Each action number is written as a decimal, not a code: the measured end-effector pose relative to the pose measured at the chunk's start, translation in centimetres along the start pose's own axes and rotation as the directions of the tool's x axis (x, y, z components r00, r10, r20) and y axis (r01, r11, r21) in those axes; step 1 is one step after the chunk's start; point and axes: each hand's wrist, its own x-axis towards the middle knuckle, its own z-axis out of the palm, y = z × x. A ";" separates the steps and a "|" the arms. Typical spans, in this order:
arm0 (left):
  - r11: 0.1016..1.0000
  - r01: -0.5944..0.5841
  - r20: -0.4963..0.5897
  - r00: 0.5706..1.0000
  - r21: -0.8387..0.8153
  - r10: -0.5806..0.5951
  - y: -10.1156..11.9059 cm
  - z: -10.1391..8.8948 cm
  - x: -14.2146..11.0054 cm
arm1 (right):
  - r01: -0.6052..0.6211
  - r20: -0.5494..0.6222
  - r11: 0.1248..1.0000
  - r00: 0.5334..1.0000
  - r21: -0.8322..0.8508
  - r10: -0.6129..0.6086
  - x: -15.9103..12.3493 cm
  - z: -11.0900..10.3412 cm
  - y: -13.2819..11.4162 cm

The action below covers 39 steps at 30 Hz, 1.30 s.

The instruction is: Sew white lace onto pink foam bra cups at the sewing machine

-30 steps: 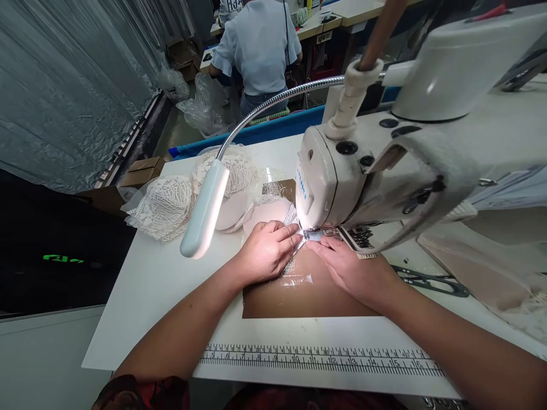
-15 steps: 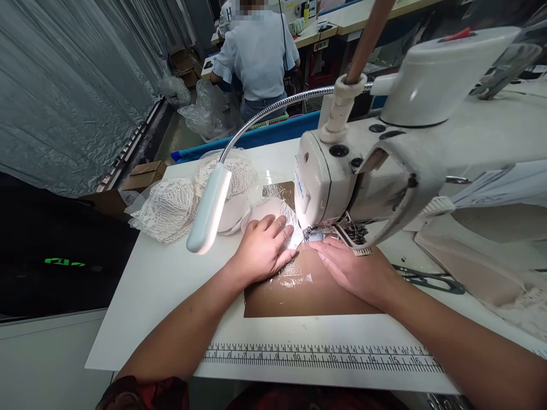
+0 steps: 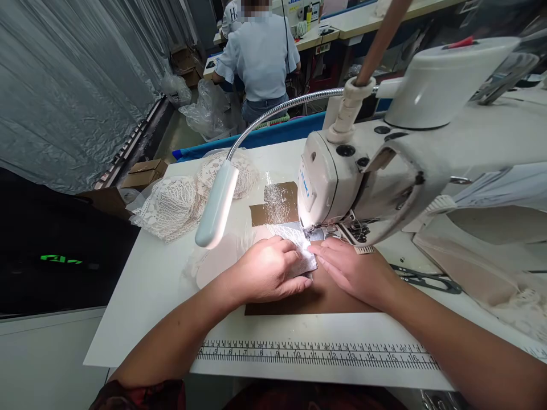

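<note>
My left hand (image 3: 273, 270) rests on a white lace piece (image 3: 305, 259), its fingers curled over the fabric and the thumb stretched along the near edge. The lace lies in front of the needle area of a white sewing machine (image 3: 322, 182), and its far part runs up to the presser foot (image 3: 314, 233). My right hand (image 3: 352, 265) lies low to the right of the needle. Its fingers are together, with the tips pinching the lace's right edge. A pale round cup (image 3: 217, 262), joined to sheer fabric, spreads out left of my left hand. A brown sheet (image 3: 342, 296) lies beneath.
Stacked lace cups (image 3: 168, 205) lie at the table's left. A lit lamp (image 3: 217, 205) on a bendy neck hangs over them. Thread snips (image 3: 427, 279) and beige fabric (image 3: 478, 256) lie right. A printed ruler (image 3: 316, 356) follows the front edge. A person (image 3: 260, 57) sits beyond.
The lace piece and the pale cup have shifted toward me and left, baring more brown sheet behind. My left hand has come nearer and its fingers have curled. My right hand has barely moved.
</note>
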 end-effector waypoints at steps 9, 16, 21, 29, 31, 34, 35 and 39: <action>0.994 -0.037 0.028 0.999 0.106 0.034 1.1 1.4 -0.9 | 0.008 0.071 0.998 0.998 -0.065 -0.004 -0.1 -0.2 -0.3; 0.984 -0.044 0.014 0.999 0.173 0.043 1.1 1.9 -0.9 | 0.027 0.053 0.994 0.998 -0.107 -0.021 0.3 -0.1 0.0; 0.978 -0.052 0.002 0.999 0.203 0.052 1.1 2.2 -0.9 | 0.045 0.012 0.989 0.999 -0.138 -0.044 0.1 -0.2 -0.1; 0.978 0.063 -0.069 0.995 -0.201 -0.078 -0.9 1.3 0.2 | 0.037 -0.017 0.995 0.999 -0.090 -0.039 -0.1 0.0 -0.1; 0.864 0.130 -0.021 0.987 -0.486 -0.160 -1.9 1.1 0.2 | 0.027 -0.051 0.997 0.998 -0.077 -0.031 -0.2 -0.1 -0.4; 0.568 0.198 0.079 0.971 -0.799 -0.227 -3.3 1.3 0.0 | 0.071 -0.157 0.989 0.983 -0.127 -0.091 -0.6 -0.3 -1.0; 0.495 0.206 0.094 0.966 -0.844 -0.241 -3.7 1.4 0.0 | 0.113 -0.197 0.981 0.970 -0.160 -0.144 -0.7 -0.4 -1.3; 0.331 0.220 0.128 0.952 -0.918 -0.277 -4.4 1.9 0.1 | 0.278 -0.225 0.921 0.912 -0.274 -0.342 -0.6 -0.5 -2.8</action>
